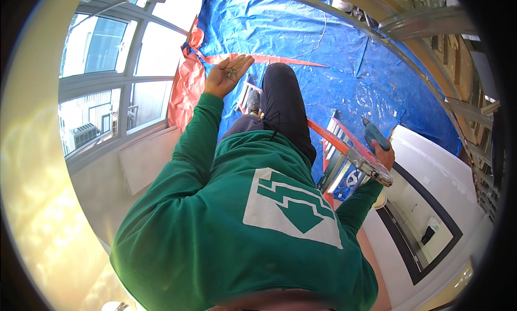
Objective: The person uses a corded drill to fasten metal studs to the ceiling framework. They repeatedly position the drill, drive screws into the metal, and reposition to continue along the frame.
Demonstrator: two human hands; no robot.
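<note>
My left hand (226, 74) is stretched out palm up with its fingers loosely spread, and a few small dark screws (231, 72) lie in the palm. My right hand (385, 156) grips a teal power drill (375, 134) just beyond the paint-spattered top of an orange stepladder (344, 144). I stand on the ladder in a green sweatshirt (215, 214) and dark trousers, one shoe (253, 102) on a rung. The ladder's top hides part of my right hand.
A blue tarp (301, 36) with an orange strip covers the floor below. Large windows (107, 79) run along the left. White boards (431, 165) lie at the right, and metal stud framing (425, 25) crosses the upper right.
</note>
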